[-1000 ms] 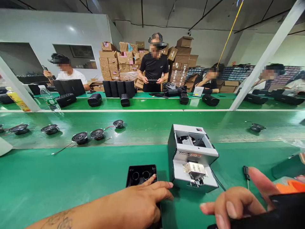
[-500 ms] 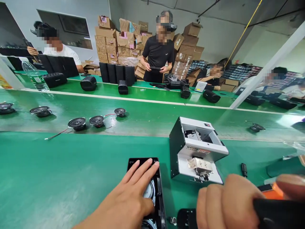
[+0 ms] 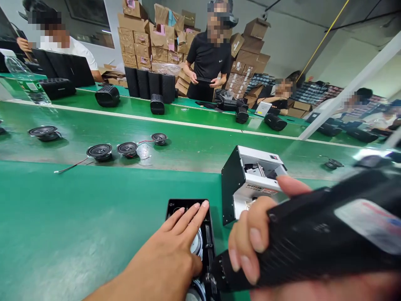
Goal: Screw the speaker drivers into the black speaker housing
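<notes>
My left hand (image 3: pixel 171 246) lies over a black speaker housing (image 3: pixel 209 234), fingers stretched out across its far end and thumb bent toward the inside. Round speaker drivers (image 3: pixel 196 290) with pale metal backs sit in the housing, partly covered by the hand. In my right hand (image 3: pixel 250 238) is a black electric screwdriver (image 3: pixel 313 234), fingers wrapped round its body. The tool's tip is at the right edge of the housing, near my left thumb; whether it touches a screw I cannot tell.
A grey-and-black screw feeder (image 3: pixel 233 188) stands behind my right hand, partly hidden. Several loose speaker drivers (image 3: pixel 99 152) with wires lie on the green bench strip. Across it are finished-looking black speakers (image 3: pixel 107 96), a water bottle (image 3: pixel 28 79) and several people (image 3: pixel 208 54).
My right hand has brought the screwdriver leftward to the edge of the housing, now covering part of the screw feeder. The left hand stays on the housing. The view has tilted slightly down.
</notes>
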Tool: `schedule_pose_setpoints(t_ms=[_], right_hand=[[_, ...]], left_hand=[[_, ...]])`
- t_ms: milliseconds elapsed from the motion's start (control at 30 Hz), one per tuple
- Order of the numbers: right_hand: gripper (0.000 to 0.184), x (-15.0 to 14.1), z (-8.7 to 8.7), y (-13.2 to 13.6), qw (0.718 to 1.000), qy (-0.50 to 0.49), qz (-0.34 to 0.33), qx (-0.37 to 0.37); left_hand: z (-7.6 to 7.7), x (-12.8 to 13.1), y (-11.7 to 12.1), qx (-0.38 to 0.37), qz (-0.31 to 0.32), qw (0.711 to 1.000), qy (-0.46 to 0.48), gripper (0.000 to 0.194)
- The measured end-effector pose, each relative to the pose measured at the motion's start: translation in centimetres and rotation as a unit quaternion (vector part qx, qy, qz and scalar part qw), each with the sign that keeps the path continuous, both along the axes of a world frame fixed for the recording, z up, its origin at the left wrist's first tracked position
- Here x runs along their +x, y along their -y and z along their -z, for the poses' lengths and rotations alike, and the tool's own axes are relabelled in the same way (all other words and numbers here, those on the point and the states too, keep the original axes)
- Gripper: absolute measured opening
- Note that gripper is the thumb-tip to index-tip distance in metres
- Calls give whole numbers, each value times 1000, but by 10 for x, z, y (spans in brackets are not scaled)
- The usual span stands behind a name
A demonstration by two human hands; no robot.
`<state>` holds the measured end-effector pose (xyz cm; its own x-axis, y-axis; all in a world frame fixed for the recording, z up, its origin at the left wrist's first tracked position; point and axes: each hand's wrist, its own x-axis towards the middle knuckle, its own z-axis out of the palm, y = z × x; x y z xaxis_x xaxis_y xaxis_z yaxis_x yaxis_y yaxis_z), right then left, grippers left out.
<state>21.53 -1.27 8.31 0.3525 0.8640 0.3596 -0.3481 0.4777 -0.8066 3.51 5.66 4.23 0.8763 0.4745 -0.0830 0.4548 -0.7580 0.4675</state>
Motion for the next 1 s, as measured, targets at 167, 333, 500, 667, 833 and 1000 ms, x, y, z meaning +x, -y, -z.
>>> schedule_pose_setpoints(t_ms=[167,333,500,667,833,1000], right_hand=[[59,-16,-11,-10,999,-44,22,-16],[66,-13,-12,-8,998,-49,32,-19],[66,-23,-8,-17,997,-41,61,-20],[67,-27,-2,-21,995,-24,97,-29],[64,-26,0,-23,995,-11,89,-39],[65,-21,4,-28,995,-11,62,-82]], left_hand=[[-12,-4,1,9,16,999,-34,24],[-21,-3,2,-9,19,998,-53,27],[-23,5,-2,-9,25,997,-77,20],[-20,1,0,4,23,998,-63,21],[-17,-3,0,3,33,997,-73,23],[-13,-2,-2,-9,31,997,-66,24]])
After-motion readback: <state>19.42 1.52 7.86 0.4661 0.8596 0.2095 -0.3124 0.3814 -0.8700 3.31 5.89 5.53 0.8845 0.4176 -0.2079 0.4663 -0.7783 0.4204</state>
